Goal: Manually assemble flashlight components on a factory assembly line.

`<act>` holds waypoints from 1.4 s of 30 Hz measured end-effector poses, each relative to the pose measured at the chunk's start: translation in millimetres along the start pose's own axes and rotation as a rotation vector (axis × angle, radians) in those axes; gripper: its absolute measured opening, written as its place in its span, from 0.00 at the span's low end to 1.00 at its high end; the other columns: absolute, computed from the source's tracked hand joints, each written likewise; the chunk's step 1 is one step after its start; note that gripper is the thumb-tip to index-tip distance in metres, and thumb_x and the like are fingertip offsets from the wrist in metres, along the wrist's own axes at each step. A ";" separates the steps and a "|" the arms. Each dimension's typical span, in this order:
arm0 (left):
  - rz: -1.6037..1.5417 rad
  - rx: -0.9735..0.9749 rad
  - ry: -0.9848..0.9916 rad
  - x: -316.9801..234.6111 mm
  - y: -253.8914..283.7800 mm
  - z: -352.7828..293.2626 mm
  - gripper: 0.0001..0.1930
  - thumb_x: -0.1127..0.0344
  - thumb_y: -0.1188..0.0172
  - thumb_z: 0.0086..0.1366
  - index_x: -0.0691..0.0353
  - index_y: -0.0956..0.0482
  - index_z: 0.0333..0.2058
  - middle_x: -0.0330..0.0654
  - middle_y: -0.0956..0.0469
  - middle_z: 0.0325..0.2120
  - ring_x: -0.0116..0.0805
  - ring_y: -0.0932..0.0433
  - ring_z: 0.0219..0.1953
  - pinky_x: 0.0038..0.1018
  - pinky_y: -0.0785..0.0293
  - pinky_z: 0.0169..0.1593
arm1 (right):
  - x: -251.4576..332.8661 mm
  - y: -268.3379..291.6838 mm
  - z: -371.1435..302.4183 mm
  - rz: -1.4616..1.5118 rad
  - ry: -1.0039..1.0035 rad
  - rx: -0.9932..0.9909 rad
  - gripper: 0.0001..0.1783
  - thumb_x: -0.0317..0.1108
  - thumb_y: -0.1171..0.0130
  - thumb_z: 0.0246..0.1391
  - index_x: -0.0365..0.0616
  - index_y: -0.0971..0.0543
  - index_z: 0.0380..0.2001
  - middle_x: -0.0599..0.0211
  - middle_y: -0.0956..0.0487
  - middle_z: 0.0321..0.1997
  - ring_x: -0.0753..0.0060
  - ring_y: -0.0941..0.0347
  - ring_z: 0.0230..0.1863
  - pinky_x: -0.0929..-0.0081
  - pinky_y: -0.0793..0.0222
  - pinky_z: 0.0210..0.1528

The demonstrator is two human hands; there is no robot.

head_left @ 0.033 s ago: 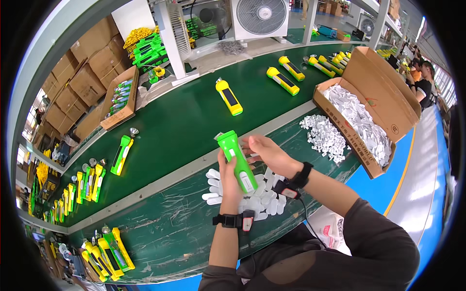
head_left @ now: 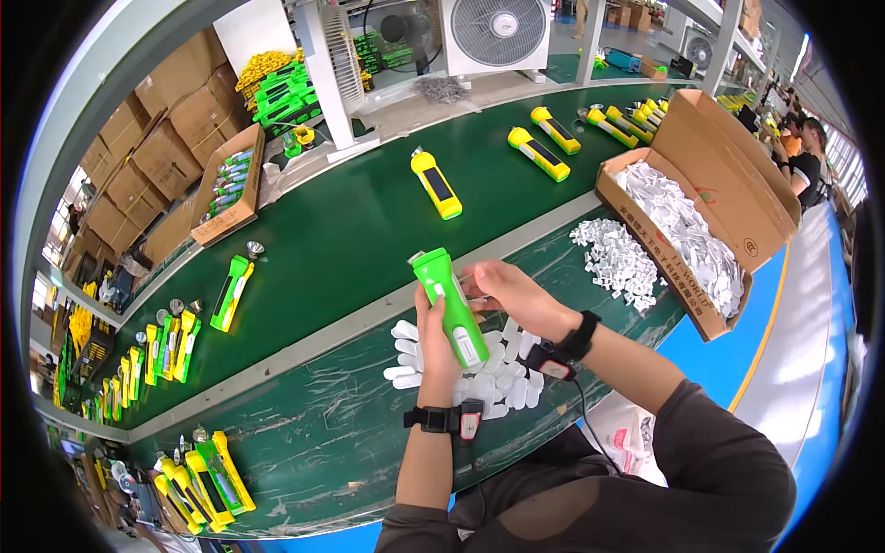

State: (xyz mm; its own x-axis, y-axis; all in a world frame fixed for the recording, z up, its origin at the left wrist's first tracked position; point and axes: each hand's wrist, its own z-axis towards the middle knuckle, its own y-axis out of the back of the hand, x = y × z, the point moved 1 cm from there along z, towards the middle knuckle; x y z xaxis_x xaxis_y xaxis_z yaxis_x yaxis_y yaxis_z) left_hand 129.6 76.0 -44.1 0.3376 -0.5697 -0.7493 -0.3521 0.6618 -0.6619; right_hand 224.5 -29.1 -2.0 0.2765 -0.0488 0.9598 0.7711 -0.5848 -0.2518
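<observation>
My left hand [head_left: 437,343] is closed around a green flashlight [head_left: 452,300], its thumb on the body near a white switch. The flashlight is tilted, head end up and away from me, with a white piece set near its lower end. Just right of its upper part is my right hand [head_left: 516,290], fingers bent and apart with nothing visible in them. Whether its fingertips touch the flashlight, I cannot tell. Below both hands, flat white oval pieces [head_left: 502,380] lie spread on the green bench [head_left: 323,415].
Yellow flashlights [head_left: 435,184] lie on the green conveyor belt [head_left: 341,230]; more yellow and green ones [head_left: 207,484] lie at near left. At right, small white parts [head_left: 613,263] are heaped beside an open cardboard box [head_left: 636,217] of white pieces. A fan [head_left: 502,26] stands behind.
</observation>
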 end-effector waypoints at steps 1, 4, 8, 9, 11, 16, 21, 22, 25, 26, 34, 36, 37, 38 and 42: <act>-0.050 0.013 0.050 -0.2 1.9 1.0 0.23 0.60 0.55 0.68 0.55 0.45 0.60 0.46 0.26 0.41 0.34 0.23 0.35 0.30 0.24 0.39 | -1.8 2.4 -4.6 0.005 -0.016 0.061 0.22 0.45 0.54 0.63 0.35 0.33 0.50 0.65 0.28 0.44 0.79 0.30 0.42 0.76 0.30 0.44; 0.027 -0.037 0.063 3.4 13.2 -1.4 0.22 0.52 0.60 0.70 0.60 0.37 0.56 0.45 0.24 0.38 0.34 0.23 0.34 0.31 0.24 0.39 | -9.8 0.0 -18.2 -0.059 -0.119 0.104 0.25 0.40 0.48 0.60 0.33 0.35 0.53 0.59 0.27 0.47 0.74 0.29 0.47 0.75 0.31 0.48; -0.020 -0.134 0.007 2.0 -3.3 -4.6 0.26 0.49 0.61 0.70 0.66 0.34 0.54 0.46 0.24 0.39 0.35 0.24 0.39 0.32 0.26 0.46 | -10.9 -3.5 -38.4 -0.258 -0.107 0.298 0.27 0.31 0.42 0.53 0.33 0.36 0.55 0.58 0.27 0.49 0.73 0.29 0.49 0.75 0.33 0.52; -0.009 -0.127 0.003 3.0 -4.3 -3.6 0.26 0.49 0.61 0.70 0.66 0.34 0.54 0.46 0.24 0.39 0.35 0.24 0.39 0.32 0.26 0.46 | -11.5 -5.4 -38.5 -0.252 -0.094 0.298 0.27 0.31 0.42 0.53 0.33 0.36 0.55 0.58 0.27 0.49 0.73 0.29 0.49 0.75 0.33 0.52; 0.033 -0.105 -0.079 3.6 -3.9 -2.3 0.27 0.48 0.62 0.71 0.67 0.34 0.54 0.45 0.24 0.39 0.35 0.25 0.42 0.31 0.29 0.50 | -9.8 -9.1 -36.8 -0.175 -0.089 0.373 0.26 0.29 0.42 0.53 0.34 0.34 0.54 0.61 0.26 0.49 0.74 0.29 0.48 0.75 0.33 0.52; 0.502 -0.185 -0.176 -8.2 16.1 8.1 0.24 0.52 0.61 0.72 0.70 0.34 0.52 0.45 0.28 0.43 0.33 0.28 0.47 0.29 0.32 0.52 | 0.1 8.1 -28.9 -0.130 -0.132 0.326 0.23 0.29 0.38 0.50 0.33 0.30 0.49 0.64 0.23 0.42 0.78 0.26 0.40 0.79 0.27 0.41; 0.661 -0.243 -0.410 -69.4 55.7 19.6 0.22 0.63 0.48 0.67 0.67 0.39 0.54 0.47 0.29 0.42 0.36 0.26 0.44 0.31 0.28 0.49 | 18.5 65.3 3.2 -0.482 0.142 -0.035 0.22 0.30 0.34 0.44 0.34 0.26 0.43 0.62 0.22 0.31 0.76 0.25 0.32 0.77 0.27 0.32; 0.865 -0.317 -0.471 -89.1 84.2 28.6 0.21 0.65 0.45 0.64 0.66 0.38 0.52 0.46 0.28 0.40 0.34 0.26 0.42 0.29 0.27 0.46 | 22.5 85.0 17.5 -0.803 0.238 -0.175 0.25 0.34 0.32 0.40 0.33 0.27 0.42 0.56 0.22 0.31 0.66 0.24 0.30 0.70 0.27 0.33; 1.331 -0.570 -0.485 -159.1 159.3 53.2 0.25 0.67 0.38 0.55 0.68 0.37 0.49 0.52 0.27 0.38 0.42 0.25 0.42 0.35 0.28 0.46 | 35.6 134.3 60.5 -1.288 0.519 -0.492 0.28 0.38 0.31 0.34 0.36 0.28 0.39 0.48 0.23 0.30 0.46 0.25 0.32 0.60 0.28 0.35; 1.548 -0.609 -0.567 -190.8 209.0 49.1 0.26 0.68 0.37 0.54 0.71 0.37 0.48 0.55 0.27 0.38 0.49 0.26 0.42 0.39 0.31 0.48 | 47.9 136.7 81.6 -1.271 0.398 -0.427 0.27 0.37 0.31 0.34 0.38 0.29 0.38 0.49 0.22 0.31 0.45 0.25 0.34 0.57 0.28 0.36; 2.229 -0.598 -0.246 -274.4 322.9 54.5 0.42 0.58 0.29 0.46 0.68 0.44 0.55 0.58 0.38 0.53 0.57 0.41 0.58 0.47 0.36 0.55 | 34.9 185.8 148.7 -1.784 0.252 -0.698 0.12 0.26 0.42 0.41 0.38 0.29 0.33 0.55 0.23 0.31 0.52 0.22 0.34 0.62 0.23 0.32; 2.243 -0.588 -0.039 -267.9 331.4 67.9 0.45 0.56 0.28 0.44 0.69 0.45 0.55 0.59 0.41 0.57 0.57 0.40 0.59 0.47 0.34 0.54 | 24.3 176.5 145.0 -1.837 0.146 -0.730 0.14 0.33 0.37 0.40 0.41 0.26 0.32 0.58 0.22 0.32 0.58 0.22 0.34 0.67 0.24 0.31; 2.221 -0.545 -0.082 -289.7 363.4 45.3 0.43 0.57 0.28 0.43 0.69 0.43 0.53 0.60 0.36 0.54 0.59 0.36 0.56 0.47 0.31 0.52 | 27.7 153.8 153.3 -1.798 0.138 -0.672 0.23 0.41 0.32 0.38 0.40 0.26 0.37 0.60 0.22 0.34 0.61 0.23 0.36 0.69 0.24 0.32; 2.070 -0.552 0.125 -278.4 350.5 68.0 0.40 0.58 0.28 0.44 0.68 0.42 0.51 0.60 0.31 0.48 0.62 0.33 0.52 0.46 0.31 0.51 | 27.3 150.8 139.1 -1.821 0.050 -0.715 0.35 0.49 0.29 0.35 0.38 0.28 0.43 0.60 0.23 0.38 0.61 0.26 0.42 0.67 0.26 0.38; 2.112 -0.572 0.129 -272.8 338.0 80.7 0.32 0.61 0.31 0.44 0.70 0.36 0.45 0.61 0.28 0.43 0.57 0.29 0.49 0.45 0.30 0.50 | 50.5 112.7 75.2 -1.644 0.238 -0.535 0.39 0.51 0.31 0.39 0.34 0.35 0.47 0.51 0.28 0.42 0.52 0.30 0.47 0.57 0.28 0.44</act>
State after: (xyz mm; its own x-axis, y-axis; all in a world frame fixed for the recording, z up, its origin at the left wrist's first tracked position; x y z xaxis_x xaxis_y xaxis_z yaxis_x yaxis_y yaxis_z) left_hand -11.1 494.4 -61.7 -0.8167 0.5552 -0.1576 -0.1767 0.0194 0.9841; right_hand 368.5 -36.6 8.8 -0.6530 0.7401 0.1604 -0.1335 -0.3210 0.9376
